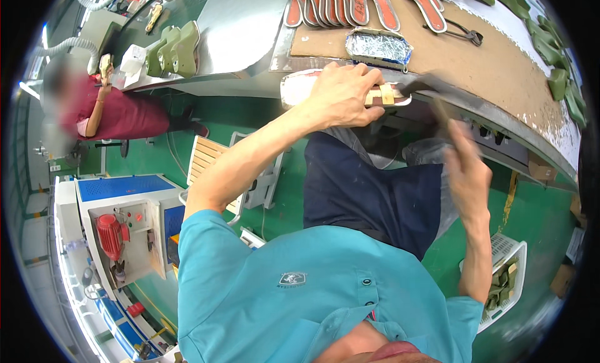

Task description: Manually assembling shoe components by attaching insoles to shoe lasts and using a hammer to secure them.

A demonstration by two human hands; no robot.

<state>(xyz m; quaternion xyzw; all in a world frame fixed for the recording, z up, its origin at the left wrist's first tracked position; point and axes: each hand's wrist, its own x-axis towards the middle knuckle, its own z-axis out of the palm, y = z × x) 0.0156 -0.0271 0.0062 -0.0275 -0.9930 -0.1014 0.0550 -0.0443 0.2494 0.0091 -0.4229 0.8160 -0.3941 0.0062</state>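
My left hand point(344, 95) is wrapped over a shoe last point(299, 90) at the near edge of the workbench. The last's white end with a reddish rim sticks out on the left. A yellowish band point(390, 94) shows at its right end; the middle is hidden under my palm. My right hand point(467, 169) grips the handle of a hammer point(442, 116), both smeared by motion. Its dark head point(431, 83) is close to the last's right end; whether they touch I cannot tell. Just beyond my left hand lies a shallow tray of small metallic bits point(378, 47), probably nails.
Several orange insole-shaped pieces point(340, 5) line the bench's far side, near dark pincers point(465, 33). Green shoe lasts point(549, 49) stand along the right; more point(176, 50) stand on the left bench. A co-worker in red point(128, 116) is at left. A white basket point(515, 282) sits lower right.
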